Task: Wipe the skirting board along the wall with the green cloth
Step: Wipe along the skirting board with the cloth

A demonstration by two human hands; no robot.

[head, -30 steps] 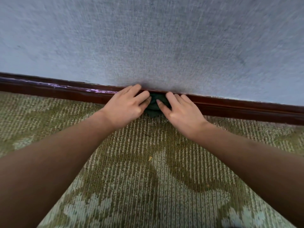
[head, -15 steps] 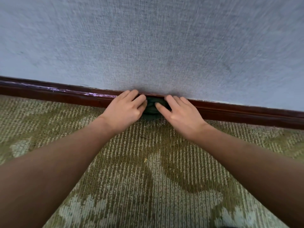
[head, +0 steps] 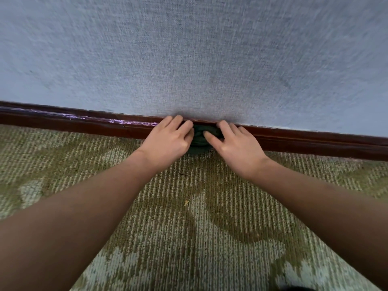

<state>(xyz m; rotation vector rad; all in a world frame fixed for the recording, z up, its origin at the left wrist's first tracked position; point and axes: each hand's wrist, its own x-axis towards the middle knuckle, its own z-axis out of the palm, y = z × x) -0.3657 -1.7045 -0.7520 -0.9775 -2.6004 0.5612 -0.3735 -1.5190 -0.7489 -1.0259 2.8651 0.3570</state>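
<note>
Wall (head: 189, 51) fills the upper half of my view, grey and woven, with patterned carpet (head: 189, 227) below, and both have slid a little since a second ago as my head and hands shifted along. Between them runs the dark skirting board (head: 315, 139), scuffed with pale streaks to my left. My left hand (head: 168, 141) and right hand (head: 237, 148) lie close together, each grip pressed down onto the green cloth (head: 199, 141), which is bunched between them against the board face, touching the carpet edge. The bundle looks more squeezed than before, so I judge the wipe is mid-stroke, and the streaked stretch to the left looks not yet cleaned.
</note>
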